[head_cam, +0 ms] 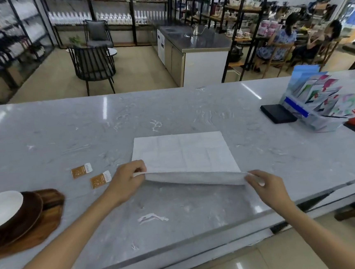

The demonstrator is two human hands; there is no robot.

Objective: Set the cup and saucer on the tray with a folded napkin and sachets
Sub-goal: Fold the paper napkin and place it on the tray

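- The white paper napkin (182, 153) lies spread out in the middle of the grey marble counter (43, 133), and its near edge is lifted up off the counter.
- The left hand (126, 181) pinches the near left corner of the napkin between thumb and fingers.
- The right hand (267, 185) pinches the near right corner of the napkin the same way, with the fingers pressed together on the paper.
- Between the two hands the lifted edge hangs in a soft curve, while the far part of the napkin lies flat.
- Two small orange sachets with white ends lie flat on the counter just left of the napkin: the far sachet (81, 170) and the near sachet (100, 179), close to the left wrist.
- The brown wooden tray (48, 216) sits at the left edge of the counter, well apart from the napkin.
- A dark brown round saucer (29, 213) rests on the tray, and a white cup (1, 208) sits on the saucer.
- A clear stand of colourful leaflets (317, 98) and a flat black box (277, 113) stand at the far right of the counter.
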